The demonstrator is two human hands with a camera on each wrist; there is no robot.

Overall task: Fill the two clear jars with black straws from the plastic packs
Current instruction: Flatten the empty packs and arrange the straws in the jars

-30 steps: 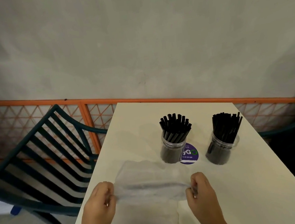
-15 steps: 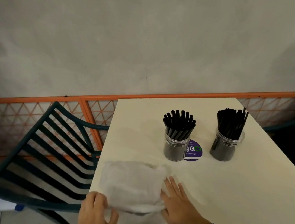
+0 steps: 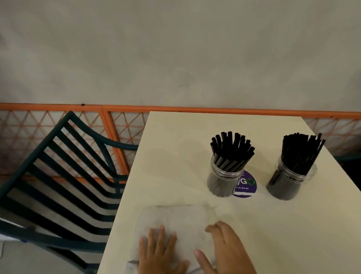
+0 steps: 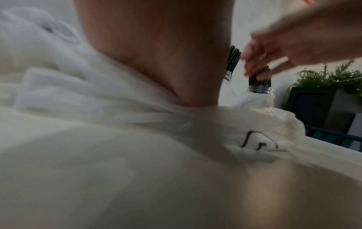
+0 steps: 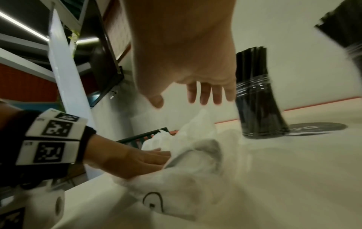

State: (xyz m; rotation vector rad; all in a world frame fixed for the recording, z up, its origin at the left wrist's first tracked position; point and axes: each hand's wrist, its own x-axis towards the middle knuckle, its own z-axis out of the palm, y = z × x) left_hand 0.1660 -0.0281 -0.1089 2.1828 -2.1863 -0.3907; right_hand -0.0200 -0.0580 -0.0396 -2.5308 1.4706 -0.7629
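Both hands have shifted since the earlier frame: the left hand, then gripping the near left edge of the empty plastic pack, is now lying flat on it with straight fingers, and the right hand is hovering just above its right side, fingers spread and holding nothing. On the pale surface, the crumpled pack is lying near the front edge. Behind it, the left jar and right jar are standing upright, well apart from the hands, each holding black straws.
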